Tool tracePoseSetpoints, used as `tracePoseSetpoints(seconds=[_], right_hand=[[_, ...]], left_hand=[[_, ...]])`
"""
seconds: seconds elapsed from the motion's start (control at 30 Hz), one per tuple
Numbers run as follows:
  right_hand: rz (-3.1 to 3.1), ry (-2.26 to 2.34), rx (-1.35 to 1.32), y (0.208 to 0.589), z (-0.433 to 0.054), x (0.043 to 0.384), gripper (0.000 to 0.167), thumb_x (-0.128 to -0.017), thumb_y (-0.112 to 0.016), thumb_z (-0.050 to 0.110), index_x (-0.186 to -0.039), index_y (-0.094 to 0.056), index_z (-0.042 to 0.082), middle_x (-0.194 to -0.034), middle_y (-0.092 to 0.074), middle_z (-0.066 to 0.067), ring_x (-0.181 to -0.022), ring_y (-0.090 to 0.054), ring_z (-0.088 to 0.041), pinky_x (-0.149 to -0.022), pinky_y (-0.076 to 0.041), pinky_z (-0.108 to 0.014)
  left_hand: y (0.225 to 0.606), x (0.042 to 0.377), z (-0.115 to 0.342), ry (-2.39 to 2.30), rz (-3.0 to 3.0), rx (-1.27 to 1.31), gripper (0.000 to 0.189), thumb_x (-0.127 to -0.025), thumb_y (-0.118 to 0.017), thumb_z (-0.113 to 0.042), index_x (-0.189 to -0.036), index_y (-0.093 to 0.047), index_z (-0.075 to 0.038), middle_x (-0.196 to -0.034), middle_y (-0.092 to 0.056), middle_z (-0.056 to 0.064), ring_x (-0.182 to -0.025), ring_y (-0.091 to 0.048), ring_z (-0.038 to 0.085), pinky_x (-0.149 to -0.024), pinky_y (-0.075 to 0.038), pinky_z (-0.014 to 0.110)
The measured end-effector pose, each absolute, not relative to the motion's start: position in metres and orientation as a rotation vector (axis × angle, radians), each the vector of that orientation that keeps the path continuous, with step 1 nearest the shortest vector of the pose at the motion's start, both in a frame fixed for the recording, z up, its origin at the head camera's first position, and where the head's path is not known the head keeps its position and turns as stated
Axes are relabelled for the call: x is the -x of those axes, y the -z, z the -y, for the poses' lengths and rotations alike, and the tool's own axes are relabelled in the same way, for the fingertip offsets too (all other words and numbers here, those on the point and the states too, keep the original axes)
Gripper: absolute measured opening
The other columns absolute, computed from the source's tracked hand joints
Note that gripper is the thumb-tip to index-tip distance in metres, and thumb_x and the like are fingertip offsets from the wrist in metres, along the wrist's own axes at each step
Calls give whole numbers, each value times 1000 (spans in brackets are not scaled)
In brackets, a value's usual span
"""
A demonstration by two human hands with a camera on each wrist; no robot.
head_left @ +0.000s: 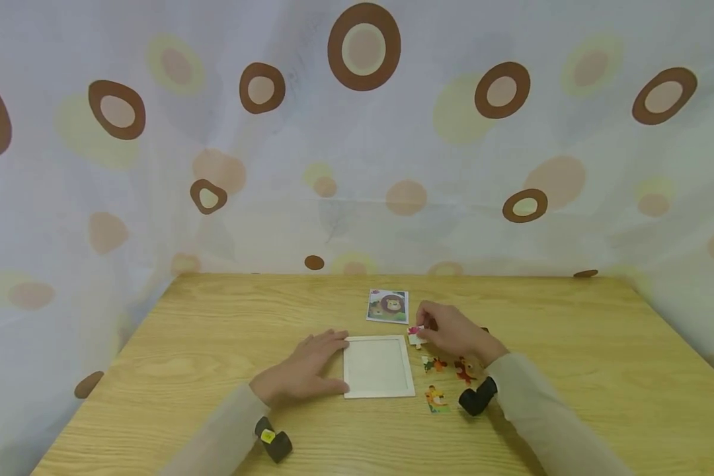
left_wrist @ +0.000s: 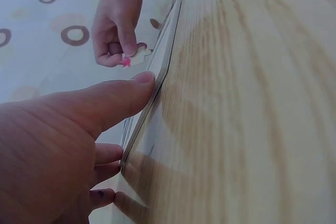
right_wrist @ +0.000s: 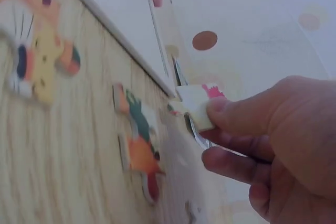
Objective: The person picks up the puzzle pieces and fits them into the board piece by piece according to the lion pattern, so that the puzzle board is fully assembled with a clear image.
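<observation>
Piece (head_left: 415, 337), white with a pink patch, is in the right hand (head_left: 452, 330): we see it pinched, thumb on top, fingers underneath, its free end sticking out past the fingertips toward the left hand (head_left: 306, 370). We put it just beside the tray (head_left: 376, 367), off that one's far right corner; can't tell if it touches anything below.

Left hand: we mark it spread, thumb well apart from the fingers. Thumb tip touches the tray at its near left corner, fingertips at its far left corner, so the tray lies flat right beside the palm, between both hands. We see bare white inside its rim.

Nearer the body than the right hand's fingers, we count an orange-green piece (head_left: 434, 364), then a yellow piece (head_left: 436, 400) farther down. Under the right wrist, a red-brown piece (head_left: 465, 370), partly covered by the arm. Something dark pokes out past that wrist, too hidden for us to name.

Beyond the right hand's fingertips and a bit to their left, we have a lion card (head_left: 388, 306), face up. Both hands work over a wood table (head_left: 214, 344); past them hangs a spotted curtain (head_left: 363, 145). We note black cameras (head_left: 478, 396) at both wrists, pale sleeves (head_left: 541, 403) behind.
</observation>
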State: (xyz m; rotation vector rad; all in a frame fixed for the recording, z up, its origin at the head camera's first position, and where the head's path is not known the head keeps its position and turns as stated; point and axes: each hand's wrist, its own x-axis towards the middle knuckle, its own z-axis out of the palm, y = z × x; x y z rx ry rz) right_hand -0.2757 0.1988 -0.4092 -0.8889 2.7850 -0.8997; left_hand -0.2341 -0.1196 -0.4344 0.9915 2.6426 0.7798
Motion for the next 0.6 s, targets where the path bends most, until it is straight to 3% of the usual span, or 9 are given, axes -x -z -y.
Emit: tracePoseSetpoints(seconds=[0.37, 0.6], right_hand=[[-2712, 1065, 893, 414, -168, 268, 8, -89, -68, 13, -90, -61, 11, -79, -62, 3, -64, -53, -6, -61, -47, -22], [-2797, 1050, 918, 419, -146, 265, 10, -86, -71, 11, -85, -61, 11, -76, -60, 5, -62, -50, -3, -58, -46, -20]], left_hand=[[435, 235, 118, -771, -2655, -1009, 74, -88, -66, -42, -144, -38, -2, -157, -28, 14, -146, -18, 37, -117, -9, 59], [435, 234, 118, -767, -2656, -995, 74, -89, -65, -43, -145, -38, -2, -157, -27, 13, -147, -17, 36, -117, -9, 58]])
